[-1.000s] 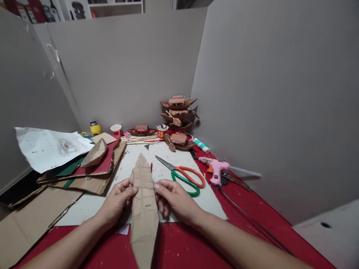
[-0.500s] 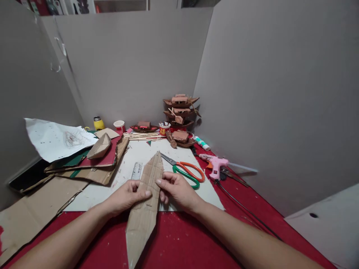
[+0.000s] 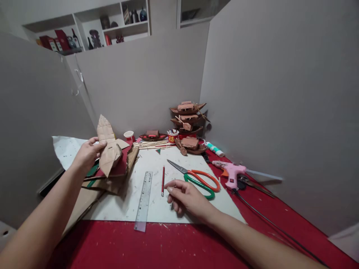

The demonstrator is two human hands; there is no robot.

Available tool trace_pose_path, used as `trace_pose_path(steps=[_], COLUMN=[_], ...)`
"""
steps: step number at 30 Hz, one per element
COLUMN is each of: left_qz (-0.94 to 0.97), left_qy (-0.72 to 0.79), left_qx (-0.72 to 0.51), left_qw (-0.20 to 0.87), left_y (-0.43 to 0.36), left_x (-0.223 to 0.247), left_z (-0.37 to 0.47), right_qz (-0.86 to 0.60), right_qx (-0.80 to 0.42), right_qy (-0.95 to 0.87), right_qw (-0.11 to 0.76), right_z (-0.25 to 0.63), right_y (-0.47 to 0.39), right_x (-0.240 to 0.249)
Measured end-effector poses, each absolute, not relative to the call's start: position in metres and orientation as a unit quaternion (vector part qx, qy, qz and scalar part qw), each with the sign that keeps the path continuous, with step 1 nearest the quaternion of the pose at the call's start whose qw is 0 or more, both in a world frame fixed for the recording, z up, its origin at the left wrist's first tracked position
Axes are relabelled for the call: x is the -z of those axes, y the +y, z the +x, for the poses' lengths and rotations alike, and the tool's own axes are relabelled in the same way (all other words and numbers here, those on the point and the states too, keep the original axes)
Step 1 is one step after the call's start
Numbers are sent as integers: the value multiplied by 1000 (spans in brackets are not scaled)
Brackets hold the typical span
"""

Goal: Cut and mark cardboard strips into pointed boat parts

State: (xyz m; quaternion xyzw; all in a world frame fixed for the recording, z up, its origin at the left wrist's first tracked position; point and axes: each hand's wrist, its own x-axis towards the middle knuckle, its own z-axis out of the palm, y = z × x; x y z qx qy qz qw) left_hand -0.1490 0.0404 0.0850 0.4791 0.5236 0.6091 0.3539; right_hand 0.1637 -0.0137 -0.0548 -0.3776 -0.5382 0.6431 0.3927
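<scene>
At the left, above the pile of cardboard, my left hand (image 3: 91,152) holds the long pointed cardboard piece (image 3: 106,134) by its edge. A small folded cardboard boat (image 3: 118,152) shows just behind that piece. My right hand (image 3: 183,196) is over the white board, fingers loosely curled and apart, holding nothing. Beside its fingertips lies a red pencil (image 3: 163,181). A clear ruler (image 3: 144,201) rests to the left of the pencil. Scissors (image 3: 196,177) with orange and green handles lie just beyond my right hand.
Brown model boats (image 3: 187,118) are stacked at the back, beside a red cup (image 3: 172,139) and thin sticks (image 3: 153,144). A pink glue gun (image 3: 232,173) with its cord lies on the red cloth (image 3: 112,246) at the right. Cardboard sheets (image 3: 84,198) are at the left.
My left hand has carried the cardboard piece left to the pile. My right hand has let go of it, uncovering the pencil and the whole ruler. The view has tilted up.
</scene>
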Motion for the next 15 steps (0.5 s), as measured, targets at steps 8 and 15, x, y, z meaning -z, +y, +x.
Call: trace_pose_path(steps=[8,15], left_qz=[458,456], left_qy=[629,662], left_qx=[-512,-450], left_qw=[365,389], left_y=[110,125], left_x=[-66,-43], left_z=[-201,-205], right_qz=[-391,-413], right_qx=[-634,-618], right_qy=[-584,-605], right_qw=[321,285], right_z=[164,165], right_y=[-14,-17], right_x=[61,57])
